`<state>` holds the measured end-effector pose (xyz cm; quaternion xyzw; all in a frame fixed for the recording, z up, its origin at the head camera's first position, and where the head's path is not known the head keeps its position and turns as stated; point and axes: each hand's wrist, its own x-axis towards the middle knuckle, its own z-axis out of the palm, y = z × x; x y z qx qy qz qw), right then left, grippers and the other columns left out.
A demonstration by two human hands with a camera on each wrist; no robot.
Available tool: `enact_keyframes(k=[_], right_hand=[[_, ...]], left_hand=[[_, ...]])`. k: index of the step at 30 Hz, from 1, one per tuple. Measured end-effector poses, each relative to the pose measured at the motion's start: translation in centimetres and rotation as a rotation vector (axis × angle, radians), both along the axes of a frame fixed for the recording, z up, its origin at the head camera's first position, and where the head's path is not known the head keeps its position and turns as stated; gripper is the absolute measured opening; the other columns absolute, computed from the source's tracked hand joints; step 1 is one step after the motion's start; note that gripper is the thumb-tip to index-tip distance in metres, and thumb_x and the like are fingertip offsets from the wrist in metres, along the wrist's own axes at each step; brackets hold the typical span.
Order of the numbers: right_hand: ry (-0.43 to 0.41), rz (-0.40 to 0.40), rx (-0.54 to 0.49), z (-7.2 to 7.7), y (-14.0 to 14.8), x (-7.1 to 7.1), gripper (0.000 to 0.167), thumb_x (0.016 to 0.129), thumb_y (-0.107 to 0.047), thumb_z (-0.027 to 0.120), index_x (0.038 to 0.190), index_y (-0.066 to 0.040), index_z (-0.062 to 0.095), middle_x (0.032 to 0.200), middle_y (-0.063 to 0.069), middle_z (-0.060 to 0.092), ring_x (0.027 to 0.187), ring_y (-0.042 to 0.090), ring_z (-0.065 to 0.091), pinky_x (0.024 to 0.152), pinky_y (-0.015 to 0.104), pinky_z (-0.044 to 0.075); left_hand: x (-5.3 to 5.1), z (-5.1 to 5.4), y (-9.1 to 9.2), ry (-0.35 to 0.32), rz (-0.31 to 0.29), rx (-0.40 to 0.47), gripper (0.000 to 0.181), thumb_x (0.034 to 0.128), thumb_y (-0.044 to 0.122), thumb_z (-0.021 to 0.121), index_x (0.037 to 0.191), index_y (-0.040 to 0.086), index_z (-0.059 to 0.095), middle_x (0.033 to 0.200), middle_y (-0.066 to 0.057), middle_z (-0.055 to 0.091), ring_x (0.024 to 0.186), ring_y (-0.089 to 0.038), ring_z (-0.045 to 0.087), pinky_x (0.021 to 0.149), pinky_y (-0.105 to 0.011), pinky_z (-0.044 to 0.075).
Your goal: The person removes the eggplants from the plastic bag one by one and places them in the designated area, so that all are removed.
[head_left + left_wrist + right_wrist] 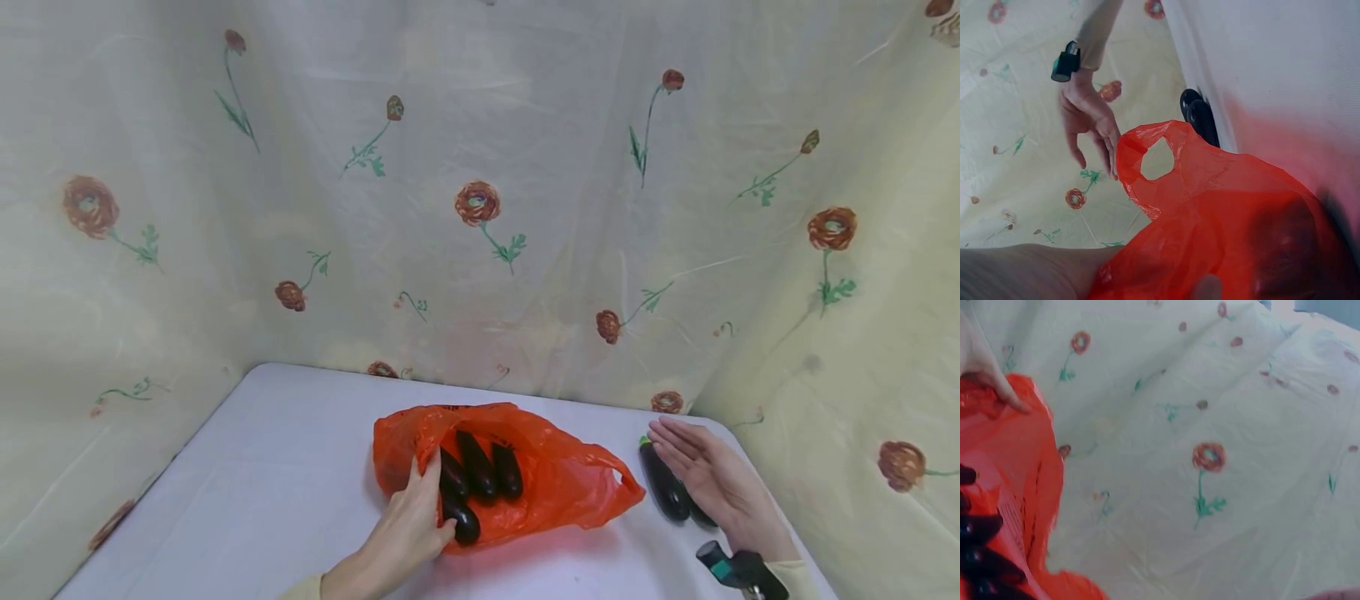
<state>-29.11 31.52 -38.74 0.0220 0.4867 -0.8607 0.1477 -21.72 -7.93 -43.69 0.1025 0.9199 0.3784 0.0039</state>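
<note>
An orange-red plastic bag [547, 492] lies on its side on the table, its mouth facing the near side. Several dark eggplants [477, 468] are visible inside it. My left hand [408, 521] grips the bag's edge at the left, thumb beside the nearest eggplant [461, 523]. To the right of the bag, my right hand [720, 479] is held above the table with straight fingers and nothing in it. Just left of and partly under that hand lies an eggplant [663, 482] with a green stem end; a second eggplant [703, 515] is mostly hidden.
The white-covered table [292, 467] has edges at the left, back and right. A flower-printed curtain [540, 275] hangs behind it and on both sides. The bag's handle loop [1172, 140] points right, toward the loose eggplants.
</note>
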Motion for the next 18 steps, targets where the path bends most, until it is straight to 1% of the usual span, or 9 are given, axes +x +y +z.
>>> enact_keyframes(k=[2, 5, 7, 11, 12, 14, 18], right_hand=[[0.021, 0.018, 0.014, 0.3, -0.9, 0.4, 0.022, 0.098, -0.028, 0.054, 0.105, -0.019, 0.073, 0.114, -0.002, 0.070, 0.111, 0.014, 0.065, 0.103, 0.028, 0.045], [0.024, 0.028, 0.033, 0.7, -2.1, 0.9, 0.022, 0.097, -0.030, 0.056, 0.108, -0.020, 0.072, 0.116, -0.003, 0.070, 0.113, 0.015, 0.064, 0.101, 0.028, 0.046], [0.031, 0.041, 0.052, 0.9, -2.9, 1.2, 0.024, 0.097, -0.031, 0.055, 0.113, -0.019, 0.069, 0.118, -0.003, 0.069, 0.116, 0.016, 0.063, 0.104, 0.029, 0.044], [0.015, 0.058, 0.075, 1.3, -4.6, 1.6, 0.023, 0.098, -0.030, 0.055, 0.113, -0.018, 0.068, 0.120, -0.002, 0.067, 0.120, 0.018, 0.060, 0.108, 0.031, 0.039], [0.015, 0.065, 0.083, 1.4, -5.0, 1.7, 0.024, 0.098, -0.029, 0.054, 0.114, -0.018, 0.068, 0.121, -0.002, 0.067, 0.122, 0.019, 0.059, 0.109, 0.032, 0.037], [0.019, 0.088, 0.093, 1.4, -5.7, 1.9, 0.026, 0.099, -0.028, 0.053, 0.117, -0.016, 0.067, 0.124, 0.000, 0.066, 0.124, 0.020, 0.057, 0.109, 0.033, 0.037], [0.018, 0.128, 0.119, 1.1, -7.0, 2.0, 0.036, 0.100, -0.028, 0.052, 0.129, -0.009, 0.061, 0.129, 0.005, 0.063, 0.125, 0.020, 0.056, 0.110, 0.035, 0.037]], left_hand=[[0.0, 0.0, 0.0, 0.008, 0.005, -0.004, 0.090, 0.0790, 0.011, 0.076, 0.150, -0.002, 0.022, 0.151, -0.039, 0.020, 0.066, -0.023, 0.059, 0.074, -0.046, 0.057], [0.0, 0.0, 0.0, 0.000, 0.007, 0.002, 0.091, 0.0787, 0.010, 0.076, 0.151, -0.002, 0.022, 0.150, -0.039, 0.019, 0.068, -0.025, 0.059, 0.073, -0.047, 0.057], [0.0, 0.0, 0.0, -0.003, 0.007, 0.003, 0.091, 0.0790, 0.010, 0.076, 0.151, -0.002, 0.022, 0.151, -0.039, 0.019, 0.067, -0.023, 0.058, 0.074, -0.047, 0.057], [0.1, 0.0, 0.0, 0.014, 0.003, 0.001, 0.090, 0.0790, 0.010, 0.076, 0.150, -0.002, 0.022, 0.151, -0.038, 0.020, 0.069, -0.022, 0.059, 0.077, -0.048, 0.056], [0.1, 0.0, 0.0, 0.022, 0.002, -0.001, 0.090, 0.0789, 0.010, 0.076, 0.150, -0.002, 0.022, 0.151, -0.038, 0.021, 0.069, -0.022, 0.060, 0.077, -0.048, 0.057], [0.1, -0.1, -0.1, 0.033, 0.001, -0.003, 0.090, 0.0786, 0.010, 0.076, 0.150, -0.002, 0.022, 0.151, -0.038, 0.021, 0.069, -0.023, 0.060, 0.075, -0.047, 0.057], [0.1, -0.1, -0.1, 0.043, -0.002, -0.007, 0.090, 0.0786, 0.010, 0.076, 0.150, -0.002, 0.023, 0.150, -0.039, 0.021, 0.067, -0.022, 0.059, 0.074, -0.046, 0.057]])
